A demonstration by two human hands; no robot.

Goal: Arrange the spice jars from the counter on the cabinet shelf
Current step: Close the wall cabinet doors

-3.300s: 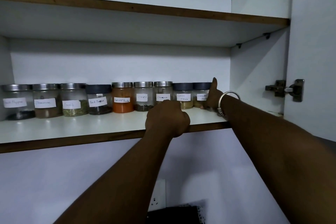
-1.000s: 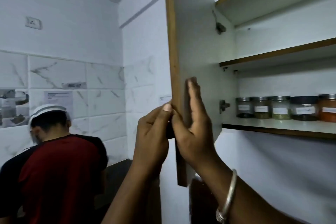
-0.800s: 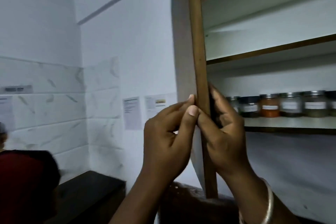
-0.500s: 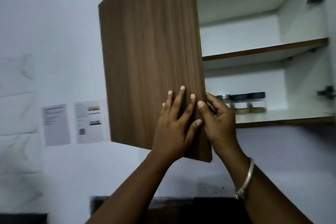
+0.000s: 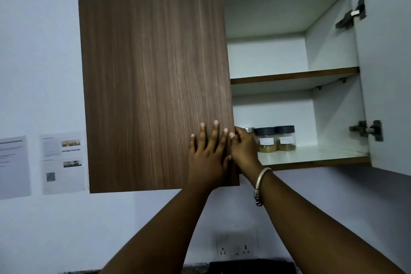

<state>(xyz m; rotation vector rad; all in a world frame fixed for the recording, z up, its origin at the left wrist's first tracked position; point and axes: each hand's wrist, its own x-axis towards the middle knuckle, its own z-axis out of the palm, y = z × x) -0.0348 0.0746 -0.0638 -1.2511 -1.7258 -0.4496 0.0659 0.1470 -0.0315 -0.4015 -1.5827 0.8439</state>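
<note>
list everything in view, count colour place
left door: one, brown, nearly shut
right door: one, white inside, open at right
hinges: two, grey, on right door
shelves: two, white, in cabinet
jars: three showing, two dark-lidded, one silver-lidded, on the lower one
papers: two, white, left wall
socket: one, white, wall below
bracelet: one, silver, right wrist
left hand: one, flat on left door
right hand: one, grips left door's edge
</note>
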